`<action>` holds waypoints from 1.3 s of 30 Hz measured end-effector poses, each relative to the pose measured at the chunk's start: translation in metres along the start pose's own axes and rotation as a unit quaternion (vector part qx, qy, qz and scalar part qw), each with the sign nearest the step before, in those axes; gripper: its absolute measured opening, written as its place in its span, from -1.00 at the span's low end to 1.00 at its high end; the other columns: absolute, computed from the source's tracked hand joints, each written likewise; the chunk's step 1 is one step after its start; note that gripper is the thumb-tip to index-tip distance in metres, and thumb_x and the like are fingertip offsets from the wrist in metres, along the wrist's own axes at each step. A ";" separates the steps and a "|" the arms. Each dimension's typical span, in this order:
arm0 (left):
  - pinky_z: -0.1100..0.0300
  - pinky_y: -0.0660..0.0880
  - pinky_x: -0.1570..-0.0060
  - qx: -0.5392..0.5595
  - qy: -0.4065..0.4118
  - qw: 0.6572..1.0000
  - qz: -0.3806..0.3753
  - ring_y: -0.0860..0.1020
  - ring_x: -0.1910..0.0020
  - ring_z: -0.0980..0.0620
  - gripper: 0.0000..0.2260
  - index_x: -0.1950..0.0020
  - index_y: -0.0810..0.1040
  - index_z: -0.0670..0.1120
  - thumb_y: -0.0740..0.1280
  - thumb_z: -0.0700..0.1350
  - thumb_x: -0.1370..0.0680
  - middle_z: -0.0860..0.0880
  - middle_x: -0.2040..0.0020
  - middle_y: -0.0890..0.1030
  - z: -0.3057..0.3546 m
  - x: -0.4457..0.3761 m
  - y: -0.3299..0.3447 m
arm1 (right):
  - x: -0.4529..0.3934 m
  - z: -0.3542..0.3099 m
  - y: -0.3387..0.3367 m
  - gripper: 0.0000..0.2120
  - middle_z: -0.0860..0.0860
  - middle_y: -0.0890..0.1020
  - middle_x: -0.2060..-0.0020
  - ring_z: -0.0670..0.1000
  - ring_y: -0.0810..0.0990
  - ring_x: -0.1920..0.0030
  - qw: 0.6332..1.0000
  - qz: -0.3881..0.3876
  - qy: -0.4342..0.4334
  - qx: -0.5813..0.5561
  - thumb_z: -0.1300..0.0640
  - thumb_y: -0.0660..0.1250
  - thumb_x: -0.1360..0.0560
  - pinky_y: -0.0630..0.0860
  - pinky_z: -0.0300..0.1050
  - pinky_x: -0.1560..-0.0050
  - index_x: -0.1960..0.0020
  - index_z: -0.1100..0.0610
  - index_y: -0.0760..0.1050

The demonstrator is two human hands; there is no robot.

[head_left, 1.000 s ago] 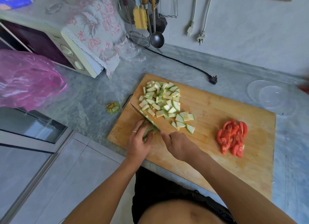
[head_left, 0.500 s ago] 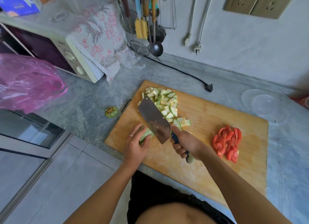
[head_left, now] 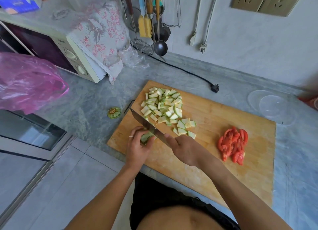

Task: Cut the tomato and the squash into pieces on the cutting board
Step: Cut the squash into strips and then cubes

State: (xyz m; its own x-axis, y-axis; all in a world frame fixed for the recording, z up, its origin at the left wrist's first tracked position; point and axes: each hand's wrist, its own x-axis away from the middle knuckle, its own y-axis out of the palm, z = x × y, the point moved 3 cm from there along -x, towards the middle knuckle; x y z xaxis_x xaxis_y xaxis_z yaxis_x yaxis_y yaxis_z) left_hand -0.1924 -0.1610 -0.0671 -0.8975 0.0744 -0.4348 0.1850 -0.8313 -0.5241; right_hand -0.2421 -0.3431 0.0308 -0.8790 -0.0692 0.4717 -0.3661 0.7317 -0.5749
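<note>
- Gripping the cleaver (head_left: 149,128) in my right hand (head_left: 185,149), fingers wrapped round the handle, forefinger stretched up along the blade's back.
- Blade's edge is down on the squash (head_left: 146,137), right beside my left fingertips.
- My left hand (head_left: 137,146) curls over that last green chunk and holds it down near the board's (head_left: 215,161) left corner, close to the near edge. Ring showing on one finger.
- Cut squash pieces (head_left: 165,107) are heaped at the board's far left corner, with a few loose ones trailing toward the middle, just right of the blade.
- Tomato (head_left: 232,146) is already in red wedges, piled near the board's right edge, well apart from the squash.
- Board lies slantwise on the grey worktop (head_left: 96,99), its near edge hanging at the worktop's front edge.
- Squash stem end (head_left: 114,112) sits alone on the worktop, just off the board's left corner.
- Pink bag (head_left: 29,82) bulges at the worktop's left end, with the microwave (head_left: 56,52) behind it under a floral cloth (head_left: 101,35).
- Black plug (head_left: 215,88) and its cord lie on the worktop beyond the board's far edge.
- Clear lids (head_left: 271,106) rest on the worktop off the board's far right corner.
- Ladle (head_left: 160,47) and strainer (head_left: 142,47) hang on the wall above the worktop's back edge.
</note>
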 end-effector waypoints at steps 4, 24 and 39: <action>0.36 0.49 -0.06 -0.013 0.027 1.000 0.007 0.52 -0.08 0.19 -0.78 0.02 0.65 -0.22 0.57 -0.15 -0.44 -0.14 -0.10 0.54 0.002 -0.001 -0.001 | -0.001 -0.002 0.004 -0.37 0.05 0.31 0.56 0.04 0.29 0.52 0.998 0.035 -0.028 0.034 -0.28 -0.03 -0.60 0.30 -0.01 0.38 0.43 0.17 0.17; 0.35 0.50 -0.04 -0.021 -0.007 0.999 -0.047 0.57 -0.07 0.07 -0.78 0.01 0.67 -0.19 0.53 -0.20 -0.37 -0.09 -0.11 0.56 -0.002 -0.004 -0.003 | -0.028 0.009 0.028 -0.36 0.10 0.37 0.52 0.09 0.37 0.48 0.999 0.026 -0.019 -0.007 -0.25 -0.04 -0.61 0.30 -0.05 0.38 0.42 0.21 0.26; 0.37 0.49 -0.09 -0.003 -0.004 0.998 -0.056 0.51 -0.14 0.16 -0.72 -0.09 0.66 -0.20 0.43 -0.10 -0.44 -0.13 -0.20 0.54 -0.002 0.001 -0.004 | -0.017 0.029 0.013 -0.38 0.01 0.36 0.53 0.01 0.30 0.56 0.979 -0.027 0.066 -0.188 -0.37 -0.04 -0.57 0.31 -0.23 0.51 0.32 0.15 0.31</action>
State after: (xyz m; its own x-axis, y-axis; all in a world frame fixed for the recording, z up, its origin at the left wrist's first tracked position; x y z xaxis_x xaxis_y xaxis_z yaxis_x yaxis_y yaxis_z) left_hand -0.1926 -0.1567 -0.0672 -0.9155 0.1624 -0.3682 0.0864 -0.8143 -0.5740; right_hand -0.2413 -0.3520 -0.0042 -0.8050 -0.0443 0.5916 -0.2502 0.9295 -0.2709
